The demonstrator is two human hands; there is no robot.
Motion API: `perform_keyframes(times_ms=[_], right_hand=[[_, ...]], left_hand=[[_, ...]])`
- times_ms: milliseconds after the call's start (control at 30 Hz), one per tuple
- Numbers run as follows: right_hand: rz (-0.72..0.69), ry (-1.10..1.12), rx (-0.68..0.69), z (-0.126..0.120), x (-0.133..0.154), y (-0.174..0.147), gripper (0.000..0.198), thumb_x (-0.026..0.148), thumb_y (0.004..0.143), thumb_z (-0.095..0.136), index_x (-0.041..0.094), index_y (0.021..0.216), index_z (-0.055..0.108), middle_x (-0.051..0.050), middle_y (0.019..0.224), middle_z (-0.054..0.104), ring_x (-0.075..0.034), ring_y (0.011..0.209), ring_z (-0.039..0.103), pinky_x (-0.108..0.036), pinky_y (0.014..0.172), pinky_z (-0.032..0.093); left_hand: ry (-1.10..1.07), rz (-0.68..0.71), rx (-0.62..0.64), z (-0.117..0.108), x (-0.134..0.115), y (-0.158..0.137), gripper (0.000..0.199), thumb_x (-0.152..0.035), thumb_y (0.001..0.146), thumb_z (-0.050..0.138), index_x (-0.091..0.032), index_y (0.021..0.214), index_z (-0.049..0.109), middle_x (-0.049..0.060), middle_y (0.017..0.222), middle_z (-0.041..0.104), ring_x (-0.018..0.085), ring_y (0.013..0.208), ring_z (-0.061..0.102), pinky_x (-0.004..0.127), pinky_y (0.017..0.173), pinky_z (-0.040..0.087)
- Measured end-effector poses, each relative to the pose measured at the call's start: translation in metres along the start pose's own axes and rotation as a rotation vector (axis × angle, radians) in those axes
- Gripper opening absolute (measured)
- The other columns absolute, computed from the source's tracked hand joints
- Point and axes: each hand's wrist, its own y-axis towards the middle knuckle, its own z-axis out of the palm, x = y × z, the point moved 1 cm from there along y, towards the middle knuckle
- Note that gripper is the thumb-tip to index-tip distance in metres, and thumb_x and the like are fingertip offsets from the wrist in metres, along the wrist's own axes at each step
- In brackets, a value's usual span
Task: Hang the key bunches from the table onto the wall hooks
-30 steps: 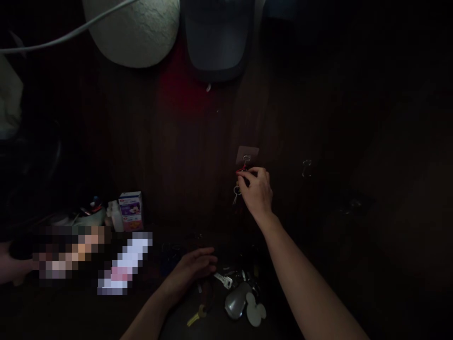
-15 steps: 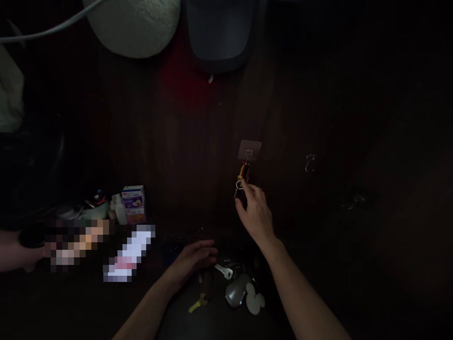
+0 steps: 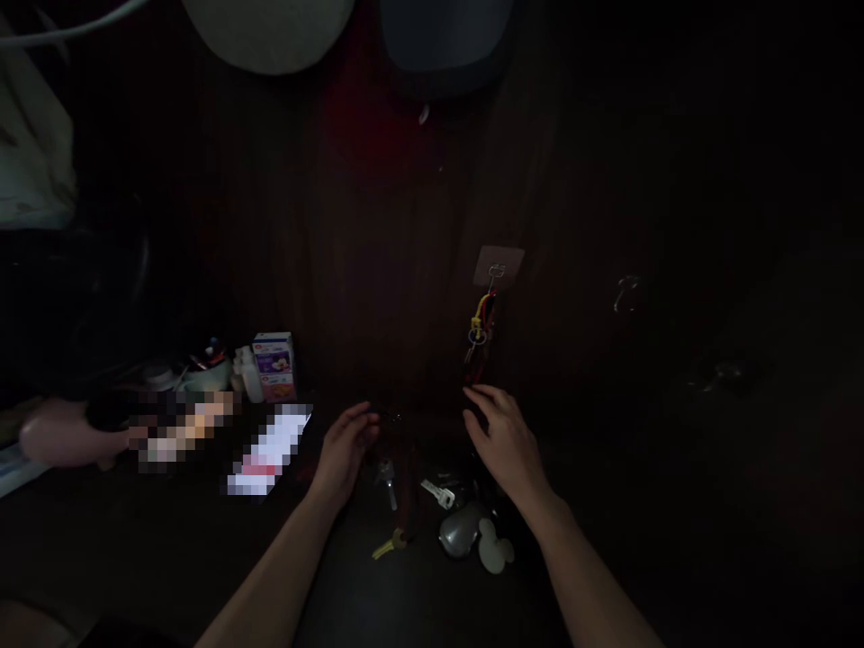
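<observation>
My left hand (image 3: 347, 450) is closed over the shelf, fingers curled in a pinch; a dark thing with a metallic glint is at its fingertips, too dark to name. Below it are a key (image 3: 388, 484), a dark reddish-brown strap (image 3: 406, 486) and a gold-coloured key (image 3: 390, 544). My right hand (image 3: 503, 436) is open, its fingertips just under a keychain (image 3: 479, 326) with yellow and red cords. That keychain hangs from a clear adhesive wall hook (image 3: 498, 267). Between my hands lie a silver key (image 3: 438, 493), a shiny oval case (image 3: 461, 529) and a pale mouse-head-shaped piece (image 3: 494, 547).
Left on the shelf are a lit, pixelated phone-like slab (image 3: 270, 450), small boxes (image 3: 274, 364), white bottles (image 3: 249, 373) and a pink rounded object (image 3: 60, 434). Another hook (image 3: 627, 292) is on the wall at right. Caps (image 3: 270, 36) hang above.
My right hand has let go of the keychain and dropped below it, leaving it on the hook. My left hand has shifted left and its fingers have closed. The view has tilted slightly.
</observation>
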Motion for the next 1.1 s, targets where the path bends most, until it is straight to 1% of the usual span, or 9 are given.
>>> perform_keyframes(times_ms=[100,200,367,600,667,733,867,1000,1100], right_hand=[[0.003,0.017,0.052,0.005,-0.001,-0.013,0.029,0.029,0.086,0.046,0.029,0.110,0.064,-0.004,0.115,0.059,-0.024,0.106,0.054,-0.041,0.084,0.050],[-0.009,0.031,0.105,0.013,0.000,-0.026,0.028,0.028,0.088,0.045,0.028,0.107,0.065,-0.004,0.113,0.061,-0.023,0.105,0.055,-0.039,0.085,0.049],[-0.057,0.013,0.127,0.033,-0.005,-0.047,0.027,0.023,0.087,0.044,0.026,0.102,0.067,-0.005,0.107,0.064,-0.022,0.102,0.057,-0.038,0.086,0.046],[-0.096,-0.058,0.298,0.049,-0.016,-0.056,0.027,0.018,0.087,0.044,0.024,0.099,0.067,-0.005,0.101,0.068,-0.022,0.097,0.057,-0.038,0.082,0.040],[-0.082,-0.066,0.321,0.049,-0.020,-0.054,0.026,0.017,0.087,0.045,0.023,0.098,0.068,-0.005,0.101,0.068,-0.023,0.096,0.057,-0.038,0.082,0.039],[-0.068,-0.071,0.326,0.049,-0.025,-0.053,0.025,0.017,0.086,0.047,0.022,0.099,0.067,-0.005,0.101,0.068,-0.023,0.096,0.057,-0.038,0.082,0.039],[-0.055,-0.071,0.291,0.050,-0.034,-0.052,0.023,0.017,0.084,0.049,0.023,0.097,0.067,-0.005,0.101,0.068,-0.023,0.096,0.056,-0.037,0.081,0.039],[-0.052,-0.054,0.244,0.052,-0.038,-0.052,0.024,0.016,0.083,0.049,0.025,0.095,0.067,-0.004,0.101,0.067,-0.022,0.095,0.056,-0.036,0.079,0.039],[-0.043,-0.044,0.211,0.052,-0.035,-0.052,0.023,0.018,0.084,0.049,0.026,0.094,0.067,-0.004,0.100,0.067,-0.022,0.095,0.056,-0.036,0.080,0.039]], left_hand=[[-0.082,0.181,-0.226,-0.007,-0.009,0.005,0.022,-0.021,0.065,0.068,-0.018,0.086,0.062,-0.005,0.068,0.064,0.005,0.057,0.057,0.018,0.064,0.045],[-0.070,0.278,-0.356,-0.011,-0.013,0.006,0.019,-0.023,0.063,0.066,-0.017,0.080,0.060,-0.006,0.062,0.060,0.006,0.053,0.054,0.019,0.060,0.044],[-0.020,0.362,-0.435,-0.014,-0.015,0.007,0.019,-0.025,0.062,0.063,-0.018,0.080,0.060,-0.007,0.062,0.058,0.005,0.052,0.051,0.018,0.056,0.040],[0.050,0.432,-0.508,-0.024,-0.027,0.010,0.021,-0.026,0.065,0.059,-0.019,0.085,0.060,-0.006,0.066,0.059,0.006,0.053,0.053,0.019,0.056,0.041],[0.123,0.398,-0.461,-0.026,-0.029,0.011,0.022,-0.027,0.067,0.059,-0.018,0.087,0.061,-0.004,0.069,0.062,0.008,0.057,0.057,0.021,0.061,0.044],[0.279,0.360,-0.362,-0.026,-0.028,0.012,0.022,-0.027,0.069,0.058,-0.018,0.088,0.061,-0.001,0.075,0.066,0.012,0.064,0.062,0.026,0.067,0.048],[0.835,0.444,-0.104,-0.020,-0.017,0.009,0.023,-0.024,0.078,0.050,-0.021,0.097,0.064,0.003,0.092,0.071,0.019,0.085,0.066,0.034,0.081,0.049],[1.340,0.536,0.189,-0.012,0.000,0.001,0.031,-0.017,0.080,0.050,-0.023,0.107,0.063,0.004,0.108,0.069,0.022,0.104,0.061,0.038,0.094,0.044],[1.543,0.557,0.269,-0.008,0.008,-0.005,0.040,-0.016,0.078,0.055,-0.021,0.118,0.057,0.008,0.121,0.063,0.025,0.115,0.053,0.046,0.104,0.033]])
